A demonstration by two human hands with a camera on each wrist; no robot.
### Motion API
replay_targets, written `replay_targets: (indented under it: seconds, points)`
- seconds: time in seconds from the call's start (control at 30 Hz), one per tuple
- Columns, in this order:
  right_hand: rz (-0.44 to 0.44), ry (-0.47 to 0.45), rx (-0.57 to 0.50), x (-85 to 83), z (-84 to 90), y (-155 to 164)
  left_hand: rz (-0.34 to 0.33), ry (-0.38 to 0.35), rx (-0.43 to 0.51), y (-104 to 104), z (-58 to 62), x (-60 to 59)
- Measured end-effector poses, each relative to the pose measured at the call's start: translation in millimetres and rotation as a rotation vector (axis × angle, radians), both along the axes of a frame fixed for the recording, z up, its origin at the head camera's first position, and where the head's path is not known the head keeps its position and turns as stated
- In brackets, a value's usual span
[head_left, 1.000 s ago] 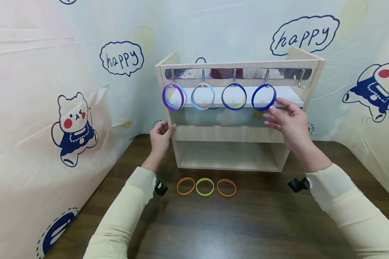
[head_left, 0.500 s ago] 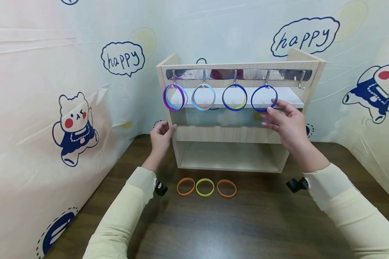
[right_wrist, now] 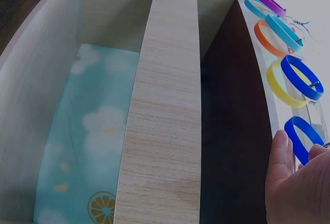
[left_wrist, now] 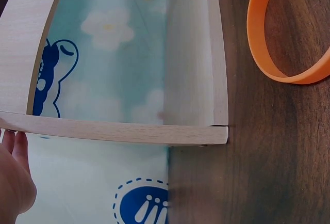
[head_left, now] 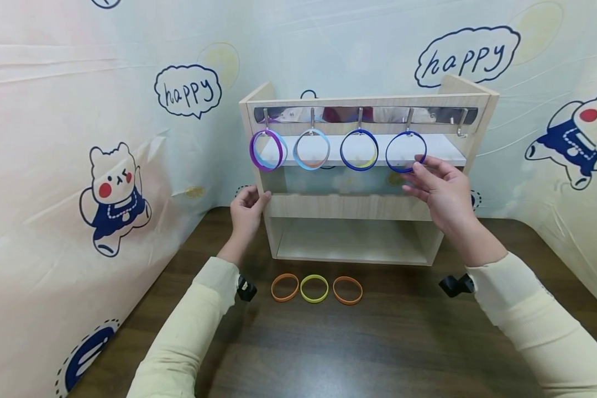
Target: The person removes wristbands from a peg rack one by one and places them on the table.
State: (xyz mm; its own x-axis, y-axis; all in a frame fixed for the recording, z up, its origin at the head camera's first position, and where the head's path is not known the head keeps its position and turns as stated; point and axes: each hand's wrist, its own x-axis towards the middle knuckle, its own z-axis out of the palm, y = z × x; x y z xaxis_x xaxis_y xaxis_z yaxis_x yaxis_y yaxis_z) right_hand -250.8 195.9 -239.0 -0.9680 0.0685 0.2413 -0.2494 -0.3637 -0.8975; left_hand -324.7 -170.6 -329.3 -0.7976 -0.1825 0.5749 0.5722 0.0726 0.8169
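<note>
seven bands hang on four hooks, one pinched by a hand

ten thin round bands show in all: seven hanging, three lying down. a pale wooden shelf unit (head_left: 348,206) stands on a dark brown wood-grain counter (head_left: 328,348), and a shiny metal strip (head_left: 288,114) across its upper front carries five hooks.

of the two hands, the right hand (head_left: 445,188) pinches the lower right of a single deep blue band (head_left: 400,169), which hangs on the fourth hook from the left. the left hand (head_left: 246,209) grips the front edge of the unit's left side panel, thumb in front, fingers on the outer side.

the other three loaded hooks bear two bands each: one purple band (head_left: 252,150) with a light blue one; a second light blue band (head_left: 296,152) with an orange one (right_wrist: 269,47); a dark blue band (head_left: 342,152) with a yellow one (right_wrist: 281,96).

in front of the unit, three bands lie flat in a row, apart: two orange bands (head_left: 347,302) with one yellow-green band (head_left: 314,300) between them.
</note>
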Motion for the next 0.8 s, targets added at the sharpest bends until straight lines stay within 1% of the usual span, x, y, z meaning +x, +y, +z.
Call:
replay_targets:
  seconds: [0.27,0.47,0.7,0.8]
  points:
    - [0.004,0.032,-0.116,-0.9,3.4,0.4,-0.005,0.012,0.003,0.2,0.0,0.0]
    - [-0.009,0.027,-0.151,-0.2,6.1,1.7,-0.010,0.013,0.017,0.3,-0.5,-0.3]
    - [-0.005,0.080,-0.188,1.2,9.0,1.6,-0.008,0.003,0.008,-0.1,-0.3,0.2]
    - [0.001,0.089,-0.209,3.0,11.4,1.7,-0.007,-0.005,0.008,0.0,0.7,0.7]
